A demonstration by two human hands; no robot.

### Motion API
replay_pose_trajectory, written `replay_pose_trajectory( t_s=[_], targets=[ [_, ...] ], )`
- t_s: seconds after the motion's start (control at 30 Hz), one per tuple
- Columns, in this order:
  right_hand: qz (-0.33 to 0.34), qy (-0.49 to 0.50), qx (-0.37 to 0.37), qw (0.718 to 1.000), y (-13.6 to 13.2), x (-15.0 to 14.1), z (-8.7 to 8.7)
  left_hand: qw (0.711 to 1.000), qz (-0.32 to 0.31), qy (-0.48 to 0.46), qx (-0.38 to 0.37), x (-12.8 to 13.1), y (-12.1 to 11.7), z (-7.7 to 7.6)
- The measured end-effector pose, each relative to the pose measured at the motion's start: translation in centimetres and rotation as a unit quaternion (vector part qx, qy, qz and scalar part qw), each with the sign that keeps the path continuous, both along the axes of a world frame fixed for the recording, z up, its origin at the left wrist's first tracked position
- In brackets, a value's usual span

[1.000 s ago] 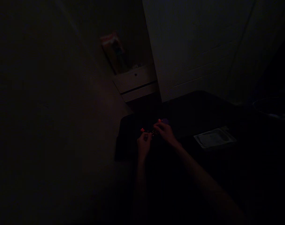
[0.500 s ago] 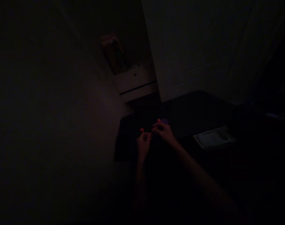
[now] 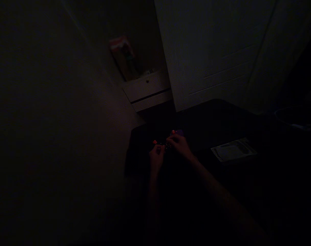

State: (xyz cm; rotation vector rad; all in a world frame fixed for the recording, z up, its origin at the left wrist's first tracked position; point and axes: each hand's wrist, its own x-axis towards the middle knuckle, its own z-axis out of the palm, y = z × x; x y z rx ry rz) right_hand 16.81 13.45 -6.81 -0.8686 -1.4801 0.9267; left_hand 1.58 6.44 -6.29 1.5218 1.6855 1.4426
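Observation:
The scene is very dark. My left hand is closed, thumb and fingertips pinched together over the dark table. Just to its right, my right hand is bent into a pinch as well. Between the two sets of fingertips lie several tiny pale specks, perhaps small beads; what the fingers grip is too small and dim to make out. A small red-orange piece shows beyond my left hand. Past my right hand sit another red-orange piece and a purple object, partly covered by that hand.
A flat, pale printed packet or booklet lies to the right of my right forearm. Behind the table stand a white drawer unit, with a red-topped box on it, and a large white door panel. A wall runs along the left.
Both hands keep almost the same place and pinch. The light has shifted: the door panel and box look a little brighter, the hands and left wall dimmer.

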Motion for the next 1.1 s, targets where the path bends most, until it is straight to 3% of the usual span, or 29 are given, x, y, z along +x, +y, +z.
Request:
replay_pose_trajectory(
  t_s=[0.57, 0.9, 1.1],
  targets=[
    [-0.004, -0.004, -0.021, 1.000, -0.25, 0.16, 0.38, 1.000, 0.000, 0.009, 0.005, 0.16, -0.29, 0.55],
    [-0.027, -0.012, -0.018, 0.999, -0.32, 0.17, -0.12, 1.000, 0.003, 0.003, -0.007, -0.02, -0.37, -0.03],
    [-0.025, 0.039, -0.036, 0.998, -0.13, 0.03, 0.17, 1.000, 0.006, 0.002, -0.009, 0.07, -0.26, 0.37]
  ],
)
